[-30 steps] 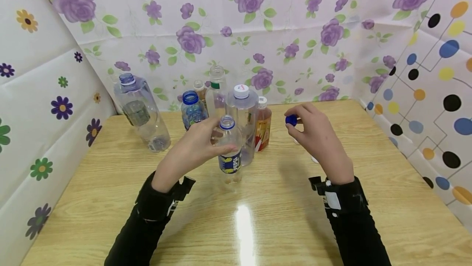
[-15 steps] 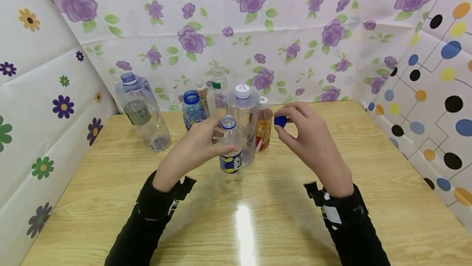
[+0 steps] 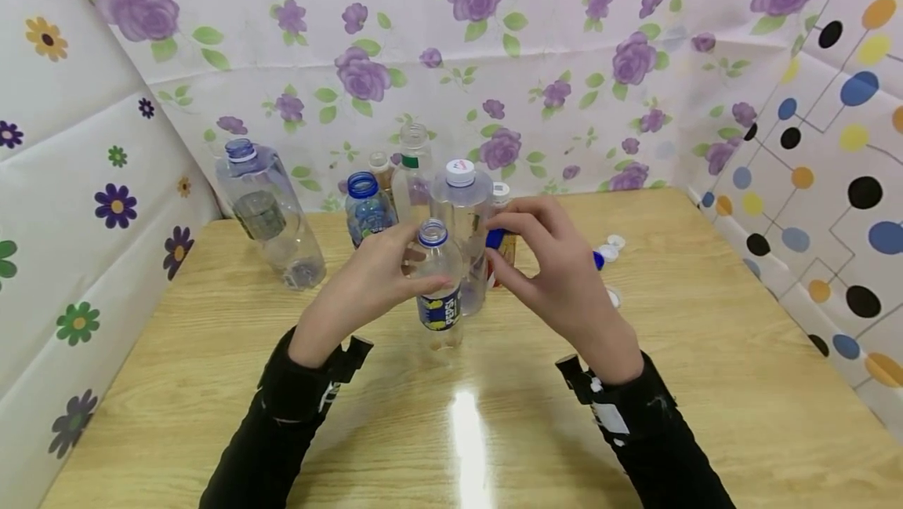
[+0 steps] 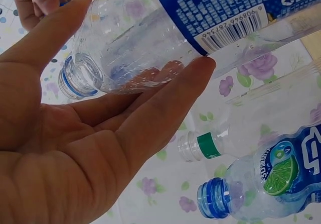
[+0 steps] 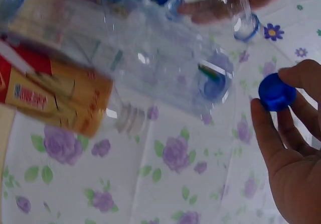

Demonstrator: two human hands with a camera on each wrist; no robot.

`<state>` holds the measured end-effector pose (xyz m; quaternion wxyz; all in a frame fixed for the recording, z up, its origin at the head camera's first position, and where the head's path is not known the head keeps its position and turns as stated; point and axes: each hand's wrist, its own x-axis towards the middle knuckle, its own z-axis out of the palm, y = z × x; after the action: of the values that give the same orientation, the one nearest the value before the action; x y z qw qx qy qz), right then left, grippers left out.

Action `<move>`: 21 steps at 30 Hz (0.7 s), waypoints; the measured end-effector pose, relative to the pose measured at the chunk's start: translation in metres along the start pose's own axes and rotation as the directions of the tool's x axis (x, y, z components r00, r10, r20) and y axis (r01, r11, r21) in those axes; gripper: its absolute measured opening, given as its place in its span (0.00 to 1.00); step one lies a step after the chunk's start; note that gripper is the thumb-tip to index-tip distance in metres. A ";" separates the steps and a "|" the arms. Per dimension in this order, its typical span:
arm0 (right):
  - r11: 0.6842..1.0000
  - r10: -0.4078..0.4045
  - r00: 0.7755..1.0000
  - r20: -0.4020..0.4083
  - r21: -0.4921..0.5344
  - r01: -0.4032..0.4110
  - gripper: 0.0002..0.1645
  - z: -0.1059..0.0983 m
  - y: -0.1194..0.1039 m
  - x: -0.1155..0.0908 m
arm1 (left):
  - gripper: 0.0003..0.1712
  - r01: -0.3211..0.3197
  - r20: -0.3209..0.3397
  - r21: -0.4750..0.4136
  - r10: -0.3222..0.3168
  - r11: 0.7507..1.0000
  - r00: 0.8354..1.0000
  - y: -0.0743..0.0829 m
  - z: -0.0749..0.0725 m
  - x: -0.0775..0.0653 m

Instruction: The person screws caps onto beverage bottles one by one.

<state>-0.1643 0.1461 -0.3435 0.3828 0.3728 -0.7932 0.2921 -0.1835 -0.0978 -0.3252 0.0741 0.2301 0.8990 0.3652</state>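
Observation:
A clear Pepsi bottle (image 3: 439, 289) with a blue label and an uncapped mouth stands upright on the table. My left hand (image 3: 374, 274) grips its upper part, thumb across the near side and fingers behind; the left wrist view shows that hand (image 4: 100, 133) curved round the bottle's shoulder (image 4: 130, 48). To the right of the bottle, my right hand (image 3: 553, 266) pinches a blue bottle cap (image 3: 496, 238) between thumb and fingertips. In the right wrist view the cap (image 5: 277, 92) shows its hollow side, apart from the bottle mouth (image 5: 247, 28).
Behind stand a tall clear bottle with a white cap (image 3: 460, 173), an orange drink bottle (image 3: 502, 258), a blue-necked bottle (image 3: 368, 211) and a green-banded bottle (image 3: 412, 172). A large bottle (image 3: 271, 215) stands at left. White caps (image 3: 609, 250) and a blue cap (image 3: 598, 260) lie at right.
My right hand has moved left with the blue cap, toward the Pepsi bottle, uncovering caps on the table at right. My left hand and the bottle have stayed in place.

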 end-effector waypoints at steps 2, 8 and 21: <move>0.999 -0.027 0.999 -0.038 0.035 0.029 0.20 0.010 -0.003 0.000 | 0.45 -0.011 -0.008 -0.009 0.011 1.000 1.000 -0.001 0.000 -0.001; 0.981 0.010 0.987 -0.159 0.191 0.021 0.16 0.032 -0.009 0.005 | 0.44 -0.029 -0.004 -0.012 0.029 1.000 1.000 -0.001 0.000 0.001; 0.910 0.180 0.969 -0.170 0.402 -0.099 0.13 0.056 -0.013 0.031 | 0.41 -0.040 -0.001 -0.048 0.040 0.998 0.999 -0.004 -0.003 -0.001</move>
<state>-0.1889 0.0856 -0.3462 0.3579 0.3520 -0.7005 0.5073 -0.1850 -0.1024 -0.3261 0.0722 0.2464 0.8852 0.3880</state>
